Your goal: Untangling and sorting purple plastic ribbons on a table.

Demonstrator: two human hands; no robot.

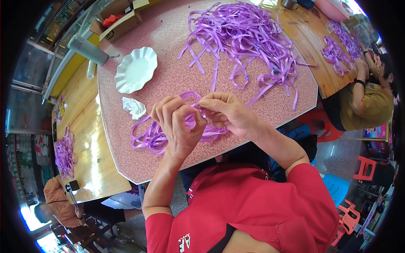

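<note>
Close together over the near part of the speckled pink table [126, 162], both my hands work at a purple ribbon [190, 96]. My left hand [177, 124] is closed, its fingers curled round part of the ribbon. Thumb and forefinger of my right hand [230, 111] pinch the ribbon right beside the left fingertips. The exact spot between the fingers is partly hidden. Under and around my hands lies a small heap of looped purple ribbons [147, 137]. A much larger tangled pile of purple ribbons [242, 36] spreads over the table's far side.
Left of my hands are a crumpled white tissue [134, 108] and a white scalloped dish [137, 69]. Beyond stand a grey-green tumbler [87, 49] and an open cardboard box [118, 23]. People sit at wooden tables on the right [367, 97] and left [63, 202], with more ribbon.
</note>
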